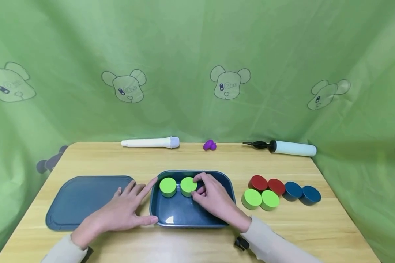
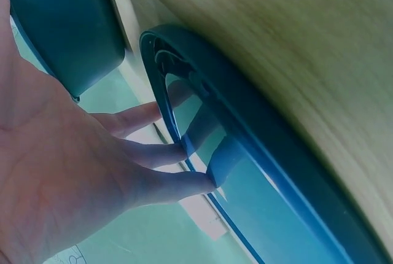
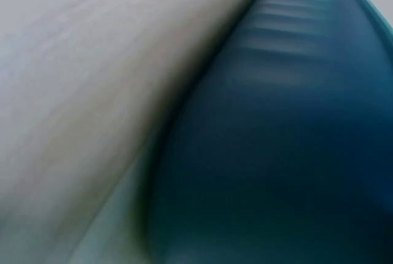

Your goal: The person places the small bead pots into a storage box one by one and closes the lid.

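Observation:
In the head view a dark blue rectangular box (image 1: 197, 215) lies with its open side up. Two light green round blocks (image 1: 168, 187) sit in its back left part. My right hand (image 1: 214, 197) reaches over the box's right side and pinches the right one of these, a green round block (image 1: 186, 187), between thumb and fingers. Spread wide, my left hand (image 1: 123, 210) has its thumb and index finger at the box's left rim. Its other fingertips touch the dark blue lid (image 2: 245, 129) in the left wrist view. The box wall (image 3: 276, 141) fills much of the right wrist view.
Right of the box stand two red round blocks (image 1: 258, 183), two green ones (image 1: 251, 199) and two blue ones (image 1: 293, 191), close together. Along the back edge lie a white microphone-shaped object (image 1: 151, 142), a small purple object (image 1: 209, 145) and a hand pump (image 1: 293, 148). A green curtain (image 1: 184, 117) hangs behind.

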A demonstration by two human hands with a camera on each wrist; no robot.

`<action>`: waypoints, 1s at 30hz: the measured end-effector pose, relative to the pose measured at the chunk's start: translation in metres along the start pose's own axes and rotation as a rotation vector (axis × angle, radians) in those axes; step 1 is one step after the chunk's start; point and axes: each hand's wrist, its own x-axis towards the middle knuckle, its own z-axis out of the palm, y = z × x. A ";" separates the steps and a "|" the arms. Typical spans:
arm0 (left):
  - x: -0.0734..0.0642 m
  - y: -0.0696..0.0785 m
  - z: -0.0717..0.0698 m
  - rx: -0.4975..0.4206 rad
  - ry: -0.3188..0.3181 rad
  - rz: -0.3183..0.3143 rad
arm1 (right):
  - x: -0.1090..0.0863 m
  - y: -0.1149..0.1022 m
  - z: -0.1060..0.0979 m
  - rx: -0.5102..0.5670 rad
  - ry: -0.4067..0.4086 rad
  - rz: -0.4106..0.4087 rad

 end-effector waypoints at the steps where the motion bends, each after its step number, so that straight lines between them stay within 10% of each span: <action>1: 0.001 0.000 -0.001 0.002 0.000 0.003 | -0.001 0.000 -0.002 -0.003 0.012 0.005; 30: -0.001 0.003 0.002 -0.004 0.008 -0.008 | -0.069 0.043 -0.082 0.087 0.342 -0.069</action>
